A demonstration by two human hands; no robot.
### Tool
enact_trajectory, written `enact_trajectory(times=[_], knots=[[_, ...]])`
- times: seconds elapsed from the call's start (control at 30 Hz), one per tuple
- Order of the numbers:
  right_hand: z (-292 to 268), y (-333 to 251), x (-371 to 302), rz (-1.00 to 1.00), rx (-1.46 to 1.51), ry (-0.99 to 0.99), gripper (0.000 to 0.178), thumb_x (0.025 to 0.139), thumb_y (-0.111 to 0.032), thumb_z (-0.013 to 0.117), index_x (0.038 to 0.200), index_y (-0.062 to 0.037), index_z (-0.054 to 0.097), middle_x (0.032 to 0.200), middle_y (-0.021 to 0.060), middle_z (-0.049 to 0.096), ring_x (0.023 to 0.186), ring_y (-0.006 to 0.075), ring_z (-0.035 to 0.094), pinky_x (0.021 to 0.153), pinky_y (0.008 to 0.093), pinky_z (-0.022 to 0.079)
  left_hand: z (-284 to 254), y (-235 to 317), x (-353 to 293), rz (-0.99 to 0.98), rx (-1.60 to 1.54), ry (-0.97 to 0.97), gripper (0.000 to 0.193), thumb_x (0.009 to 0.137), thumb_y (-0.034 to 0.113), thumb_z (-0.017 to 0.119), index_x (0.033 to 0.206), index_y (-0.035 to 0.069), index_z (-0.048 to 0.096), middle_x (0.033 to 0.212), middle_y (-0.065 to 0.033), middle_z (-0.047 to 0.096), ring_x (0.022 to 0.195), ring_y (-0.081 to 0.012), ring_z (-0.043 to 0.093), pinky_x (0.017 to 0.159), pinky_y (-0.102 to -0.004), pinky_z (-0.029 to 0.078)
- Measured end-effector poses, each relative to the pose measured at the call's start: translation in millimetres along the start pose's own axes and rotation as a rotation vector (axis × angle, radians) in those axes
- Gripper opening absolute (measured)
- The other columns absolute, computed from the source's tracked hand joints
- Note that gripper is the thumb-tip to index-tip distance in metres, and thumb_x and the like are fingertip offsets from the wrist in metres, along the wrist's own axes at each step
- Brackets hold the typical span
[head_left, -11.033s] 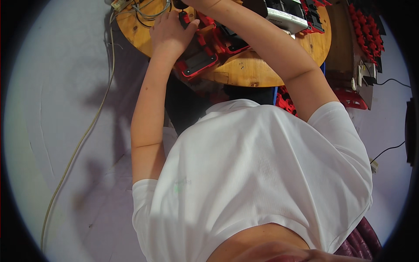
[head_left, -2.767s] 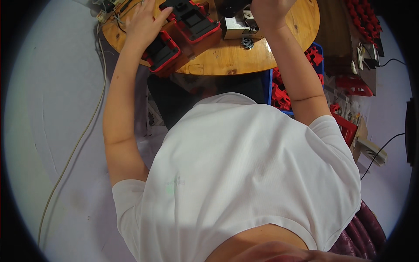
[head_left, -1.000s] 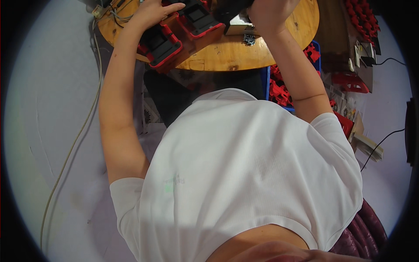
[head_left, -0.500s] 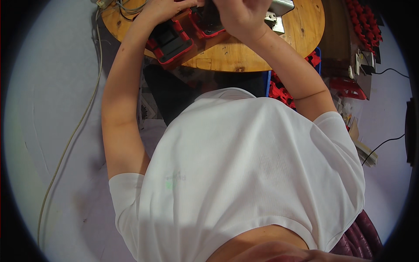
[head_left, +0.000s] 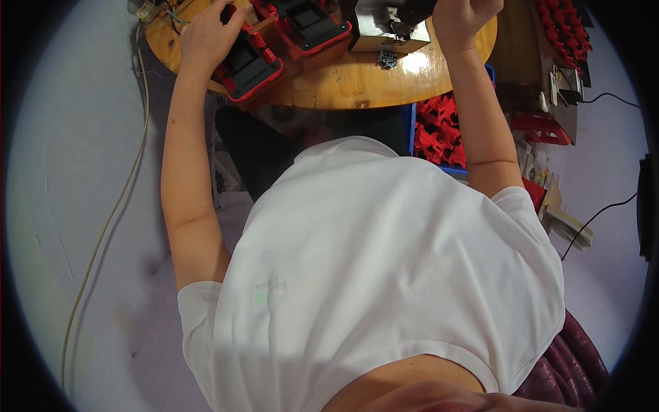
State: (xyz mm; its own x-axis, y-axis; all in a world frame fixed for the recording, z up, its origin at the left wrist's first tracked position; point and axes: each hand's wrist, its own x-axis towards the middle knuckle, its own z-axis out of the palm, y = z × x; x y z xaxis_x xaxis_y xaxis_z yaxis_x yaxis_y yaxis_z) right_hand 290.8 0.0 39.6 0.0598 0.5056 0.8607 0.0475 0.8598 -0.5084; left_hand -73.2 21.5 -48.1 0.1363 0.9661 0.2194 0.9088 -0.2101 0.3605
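My left hand [head_left: 211, 38] rests at the left side of a red-and-black case part [head_left: 255, 69], thumb and forefinger apart; its fingertips reach the upper edge. To the right lies a second red-and-black case part [head_left: 312, 27] of the same kind. At the top edge, my right hand [head_left: 468, 20] is closed, partly cut off. Against it is a black electric screwdriver [head_left: 415, 9], mostly out of view, above a metal screw-feeder box [head_left: 374, 38]. A small pile of screws [head_left: 388, 61] lies on the table in front of that box.
The round wooden table [head_left: 343, 93] ends just ahead of my body. Below its right edge stands a blue crate [head_left: 412, 130] full of red parts [head_left: 439, 130]. More red parts [head_left: 563, 31] lie at the far right. A cable [head_left: 137, 165] runs along the floor at left.
My right hand and the screwdriver have moved right, from over the second case part to the feeder box. My left hand has shifted left and down. The screw pile has come into view.
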Motion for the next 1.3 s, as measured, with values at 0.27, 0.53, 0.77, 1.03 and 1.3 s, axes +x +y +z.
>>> enact_trajectory(times=[0.27, 0.53, 0.77, 1.03, 1.3], knots=[[3.9, -6.1, -22.3, 0.101, -0.048, 0.091, 0.038, 0.100, -0.035, 0.070, 0.117, -0.0048, 0.053, 0.081, 0.0043, 0.059, 0.063, 0.0114, 0.058, 0.056, 0.0290, 0.050, 0.5, 1.5, 2.6, 0.004, 0.017, 0.009, 0.064, 0.095, 0.063, 0.054, 0.133, 0.014, 0.067, 0.121, -0.0189, 0.072, 0.117, -0.0373, 0.066, 0.100, -0.0457, 0.049], [45.5, -47.2, 1.8, 0.523, 0.185, 0.015, 0.044, 0.102, -0.046, 0.064, 0.113, -0.0050, 0.052, 0.082, 0.0081, 0.062, 0.062, 0.0152, 0.063, 0.054, 0.0314, 0.054, 3.8, -2.1, 0.3, 0.022, -0.012, 0.042, 0.064, 0.094, 0.065, 0.054, 0.132, 0.014, 0.068, 0.121, -0.0195, 0.072, 0.117, -0.0369, 0.066, 0.101, -0.0453, 0.048], [131.4, -50.4, -9.3, 0.189, 0.556, 0.023, 0.047, 0.100, -0.036, 0.069, 0.121, -0.0025, 0.045, 0.087, 0.0103, 0.062, 0.065, 0.0151, 0.061, 0.057, 0.0292, 0.053, -30.3, 56.1, -14.1, -0.033, -0.039, 0.075, 0.042, 0.093, 0.038, 0.063, 0.115, 0.003, 0.071, 0.108, -0.0223, 0.074, 0.102, -0.0422, 0.069, 0.089, -0.0476, 0.053], [159.6, -26.0, -14.7, -0.002, 0.477, -0.129, 0.055, 0.095, -0.023, 0.073, 0.136, 0.0019, 0.044, 0.100, 0.0055, 0.058, 0.081, 0.0095, 0.056, 0.067, 0.0240, 0.048, -19.7, 42.8, -13.2, 0.029, -0.058, 0.116, 0.041, 0.093, 0.042, 0.060, 0.110, 0.007, 0.073, 0.106, -0.0202, 0.074, 0.099, -0.0422, 0.069, 0.085, -0.0489, 0.053], [176.6, -32.9, -20.9, -0.021, 0.500, -0.235, 0.058, 0.091, -0.026, 0.076, 0.132, 0.0034, 0.047, 0.098, 0.0050, 0.059, 0.084, 0.0099, 0.057, 0.070, 0.0235, 0.047, -8.2, 25.2, -5.7, -0.013, -0.014, 0.034, 0.057, 0.093, 0.056, 0.056, 0.122, 0.010, 0.071, 0.114, -0.0190, 0.073, 0.109, -0.0393, 0.068, 0.094, -0.0467, 0.051]])
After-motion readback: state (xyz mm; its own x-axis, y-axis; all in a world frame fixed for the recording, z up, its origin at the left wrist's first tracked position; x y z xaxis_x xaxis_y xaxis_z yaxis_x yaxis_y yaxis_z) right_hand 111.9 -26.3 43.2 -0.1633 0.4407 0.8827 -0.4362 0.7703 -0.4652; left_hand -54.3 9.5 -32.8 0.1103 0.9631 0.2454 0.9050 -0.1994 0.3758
